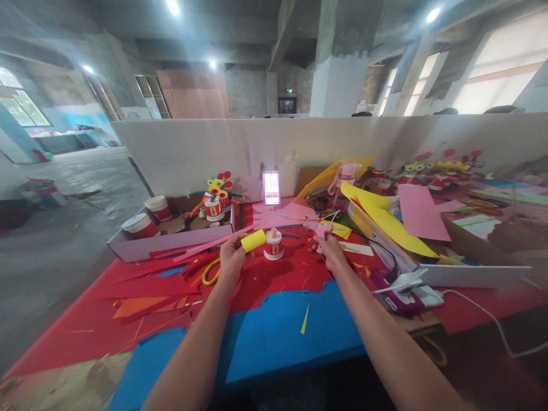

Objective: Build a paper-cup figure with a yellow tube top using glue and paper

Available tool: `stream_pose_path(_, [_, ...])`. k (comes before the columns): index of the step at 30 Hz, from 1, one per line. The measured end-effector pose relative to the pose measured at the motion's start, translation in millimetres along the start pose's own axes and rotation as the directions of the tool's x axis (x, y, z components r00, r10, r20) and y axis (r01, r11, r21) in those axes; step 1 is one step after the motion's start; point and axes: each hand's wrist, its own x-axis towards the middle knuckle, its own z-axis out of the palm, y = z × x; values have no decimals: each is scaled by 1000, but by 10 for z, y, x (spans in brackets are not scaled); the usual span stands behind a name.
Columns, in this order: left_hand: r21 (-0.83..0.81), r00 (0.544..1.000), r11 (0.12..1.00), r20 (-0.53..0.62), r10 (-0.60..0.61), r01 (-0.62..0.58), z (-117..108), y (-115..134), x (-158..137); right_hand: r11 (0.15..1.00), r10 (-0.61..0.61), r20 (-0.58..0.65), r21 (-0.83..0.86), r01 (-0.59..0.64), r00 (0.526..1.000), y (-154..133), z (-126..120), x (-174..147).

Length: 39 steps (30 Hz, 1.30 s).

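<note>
While a rolled yellow paper tube [253, 241] is held between the thumb and fingers of the left hand [232, 254], the right hand [330, 251] grips a pink glue gun [322, 230]. The tube is above the red work surface [261, 279], close to the left of an upright red-and-white cup [273, 249]; whether they touch, I cannot tell. A dark coiled strip [290, 236] extends on the cup's other side. By the left forearm lie a yellow looped handle [209, 274] and orange paper [141, 307], while a blue sheet [295, 334] spreads nearer the person. Farther out, a shallow box [171, 245] holds paper cups [142, 226] at left, and a yellow sheet [385, 222] lies over another box [466, 275] at right, near a purple power strip [400, 299]. Behind stands a white partition [205, 145].
</note>
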Motion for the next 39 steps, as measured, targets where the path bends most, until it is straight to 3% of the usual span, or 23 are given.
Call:
stream_pose_path(6, [3,1000,1000,23,0,0,13,21,-12,992,57,38,-118,-53,998,185,72,38])
stream_pose_path(11, [-2,1000,1000,17,5,-5,12,23,-14,968,4,114,-249,25,994,216,105,145])
stream_pose_path(15, [2,1000,1000,13,3,-3,9,15,-9,941,-54,133,-325,95,990,218,-5,229])
stream_pose_path(17, [1,1000,1000,9,5,-5,7,2,-2,883,-162,146,-420,209,976,202,-90,231])
stream_pose_path(19, [-2,1000,1000,5,3,-3,4,-13,5,736,-313,140,-589,333,939,159,-154,184])
stream_pose_path(21, [-6,1000,1000,-1,2,-2,-2,-23,6,583,-412,89,-739,337,907,85,-158,98])
stream_pose_path(23, [-6,1000,1000,-7,-3,3,-7,-21,2,535,-460,38,-785,312,887,-2,-76,7])
stream_pose_path(26, [29,1000,999,-16,17,-16,7,24,19,535,-553,181,-671,513,813,-91,201,-62])
stream_pose_path(28, [74,999,996,-11,54,-53,49,82,75,591,-571,246,-539,600,783,-98,431,-58])
stream_pose_path(30, [93,996,991,8,92,-92,121,148,176,639,-550,261,-481,600,794,-74,638,-41])
stream_pose_path(33, [59,991,989,21,134,-135,256,212,373,643,-548,283,-459,613,787,-15,833,-35])
stream_pose_path(39, [67,979,978,-40,202,-199,424,61,650,642,-557,245,-480,598,794,78,934,-90])
